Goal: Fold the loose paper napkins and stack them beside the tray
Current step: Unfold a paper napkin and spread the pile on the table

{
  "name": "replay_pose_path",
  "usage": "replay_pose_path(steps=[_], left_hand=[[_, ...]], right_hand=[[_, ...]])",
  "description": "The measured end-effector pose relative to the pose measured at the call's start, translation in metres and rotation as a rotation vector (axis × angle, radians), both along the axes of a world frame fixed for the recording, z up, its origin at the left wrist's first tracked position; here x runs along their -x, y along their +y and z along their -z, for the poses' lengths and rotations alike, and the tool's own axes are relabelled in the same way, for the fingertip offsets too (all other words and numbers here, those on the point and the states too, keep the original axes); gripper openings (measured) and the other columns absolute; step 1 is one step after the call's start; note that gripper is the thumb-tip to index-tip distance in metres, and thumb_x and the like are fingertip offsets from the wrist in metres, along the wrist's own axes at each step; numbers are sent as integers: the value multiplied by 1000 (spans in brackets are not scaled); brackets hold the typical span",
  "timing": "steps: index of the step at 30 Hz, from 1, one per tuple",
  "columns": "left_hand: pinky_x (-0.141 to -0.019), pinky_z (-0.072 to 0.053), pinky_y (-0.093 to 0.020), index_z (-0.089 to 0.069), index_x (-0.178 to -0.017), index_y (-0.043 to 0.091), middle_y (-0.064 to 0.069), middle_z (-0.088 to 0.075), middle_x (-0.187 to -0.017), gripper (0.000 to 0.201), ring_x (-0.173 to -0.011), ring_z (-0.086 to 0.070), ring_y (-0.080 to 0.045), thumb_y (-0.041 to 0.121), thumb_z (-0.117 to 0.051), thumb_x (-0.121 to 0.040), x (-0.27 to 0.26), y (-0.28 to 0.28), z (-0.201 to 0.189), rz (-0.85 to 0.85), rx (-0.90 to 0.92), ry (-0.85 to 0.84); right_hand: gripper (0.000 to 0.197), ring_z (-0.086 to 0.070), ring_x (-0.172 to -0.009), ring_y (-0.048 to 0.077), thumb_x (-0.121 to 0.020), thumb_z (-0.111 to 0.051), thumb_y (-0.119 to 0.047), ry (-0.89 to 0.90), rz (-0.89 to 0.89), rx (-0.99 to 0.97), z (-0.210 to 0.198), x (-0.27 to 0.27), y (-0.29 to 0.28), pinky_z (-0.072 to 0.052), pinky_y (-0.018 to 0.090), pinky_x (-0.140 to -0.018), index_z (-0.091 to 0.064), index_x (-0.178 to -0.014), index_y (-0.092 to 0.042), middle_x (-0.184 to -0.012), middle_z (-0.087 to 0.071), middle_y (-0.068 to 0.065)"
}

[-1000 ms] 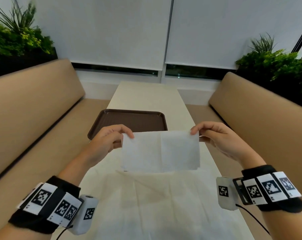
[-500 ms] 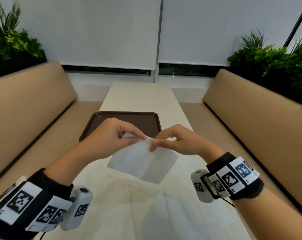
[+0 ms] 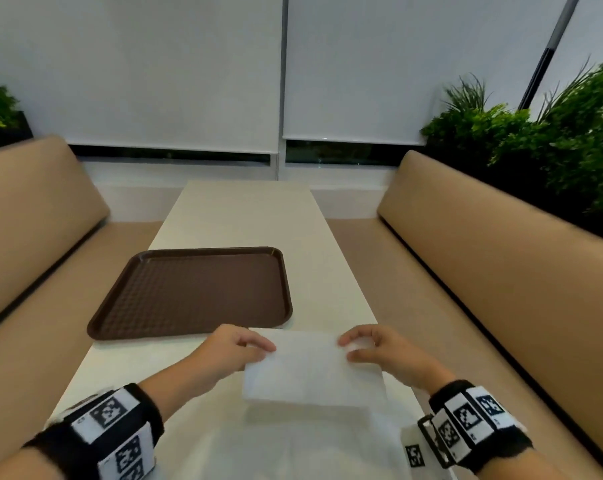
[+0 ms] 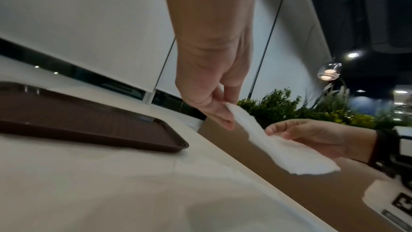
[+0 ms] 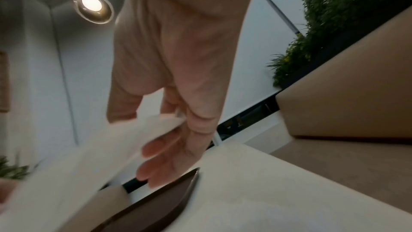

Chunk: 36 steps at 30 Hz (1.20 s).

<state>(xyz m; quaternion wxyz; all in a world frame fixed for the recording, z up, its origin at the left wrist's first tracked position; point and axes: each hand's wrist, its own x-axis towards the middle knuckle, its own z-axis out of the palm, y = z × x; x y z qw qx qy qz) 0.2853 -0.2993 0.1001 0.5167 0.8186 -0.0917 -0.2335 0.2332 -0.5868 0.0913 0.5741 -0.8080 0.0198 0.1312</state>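
Hands: left hand (image 3: pixel 231 348) pinches the far left corner of the folded napkin (image 3: pixel 314 372) between thumb and fingers; right hand (image 3: pixel 379 351) pinches the far right corner the same way
Napkin: one white sheet, already folded into a wide rectangle, held just above the table (image 3: pixel 244 216), sagging between the two grips in the left wrist view
Beneath it: more loose napkins (image 3: pixel 293 445) lie spread flat and unfolded on the near end of the table; how many is hard to tell
Tray: brown tray (image 3: pixel 189 292) sits to the left and beyond the held sheet, nothing on it
Stack: no folded pile shows beside the tray yet
Progress: early, by my reading; this sheet may need another fold, then placing by the tray
Left to do: the flat sheets below, each to fold and stack
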Motion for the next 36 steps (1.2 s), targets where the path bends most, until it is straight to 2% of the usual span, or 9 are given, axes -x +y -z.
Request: replay_pose_path(steps=[4,8,13,19,22,26,30,33,36], left_hand=[[-83,-52,-32,-69,-91,21,-11,-61,-108,26,-103,-61,-27,-4,-61,-84,-54,-57,19,-9,125,42],[-82,-46,-25,-69,-88,15,-6,-62,-110,23,-114,-56,-24,-4,-57,-88,-89,-105,45,-158,64,-92],[-102,-39,-27,-55,-129,5,-12,-48,-138,37,-127,-47,-25,9,-57,-92,-106,-135,76,-61,-121,-134],[-80,-41,-15,-51,-129,11,-7,-34,-130,42,-94,-49,-14,9,-60,-89,-91,-115,74,-51,-197,-262],[-65,-40,-9,-60,-106,23,0,-42,-119,23,-93,-51,-10,9,-62,-88,-74,-85,58,-61,-89,-302],[-72,-45,-9,-68,-93,34,10,-59,-110,27,-89,-61,-3,8,-65,-87,-26,-34,40,-50,64,-339],[-74,-51,-15,-67,-87,47,25,-60,-101,26,-90,-62,1,21,-70,-82,31,18,33,5,102,-270],[-76,-50,-15,-65,-84,54,22,-61,-98,32,-98,-61,-4,67,-71,-55,59,49,32,-34,12,-150],[-92,-40,-12,-48,-100,73,23,-57,-113,46,-114,-53,-7,46,-72,-71,52,77,47,-56,-227,-261]], right_hand=[[30,-58,-67,25,-69,-70,2,15,211,-58,0,-49,-28,-50,34,-62,-61,-93,-14,-85,-61,10],[19,-55,-62,14,-83,-60,10,-102,512,155,21,-91,-43,-46,16,-45,-63,-94,-5,-93,-60,10],[46,-56,-112,28,-84,-44,13,-4,467,414,59,-125,-53,-50,30,-87,-58,-124,-4,-129,-56,14],[48,-22,-138,28,-91,-56,-23,-65,262,856,72,-124,-37,-21,34,-113,-45,-138,-26,-149,-22,10],[42,-15,-142,22,-98,-43,-39,-150,15,928,74,-116,-16,-14,39,-115,-42,-139,-35,-154,-19,0],[47,-5,-146,26,-101,-28,-42,28,-236,1008,85,-115,3,-12,49,-115,-23,-147,-39,-159,-8,0],[46,-10,-145,27,-100,-24,-40,43,-132,936,80,-122,12,-15,52,-114,-27,-145,-37,-158,-15,2],[46,-17,-141,28,-99,-26,-36,25,-122,995,77,-122,17,-17,55,-111,-28,-145,-35,-153,-21,3],[46,-4,-146,26,-100,-26,-43,38,-77,960,79,-123,19,-3,56,-114,-25,-146,-39,-159,-10,-2]])
